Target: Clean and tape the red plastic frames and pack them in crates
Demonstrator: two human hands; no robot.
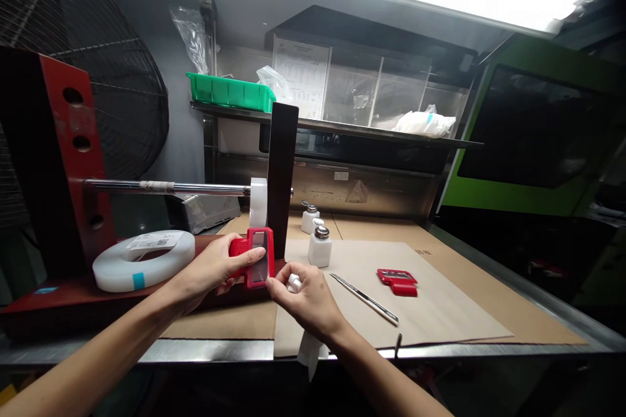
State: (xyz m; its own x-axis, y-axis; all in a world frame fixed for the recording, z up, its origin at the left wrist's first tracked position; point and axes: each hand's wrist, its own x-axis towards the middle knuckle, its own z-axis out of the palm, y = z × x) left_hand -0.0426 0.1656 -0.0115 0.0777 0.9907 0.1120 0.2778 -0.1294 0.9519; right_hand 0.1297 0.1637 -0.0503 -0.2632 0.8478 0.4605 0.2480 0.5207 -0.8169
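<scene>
Red windowed piece (261,272) is held around 7 o'clock from centre, clamped in the left hand (220,266), thumb pressed over the window. Some white wad (295,283) is tucked into the right hand (315,300), fingers curled tight, and another red piece (403,288) is parked over at 3 o'clock.

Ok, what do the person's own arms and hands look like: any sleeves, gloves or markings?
The slender, bare left forearm and right forearm taper to the wrists, with no sleeve, watch or band in view. The left hand and right hand are ungloved; no ring shows, though some fingers are partly hidden. I can make out no markings.
</scene>
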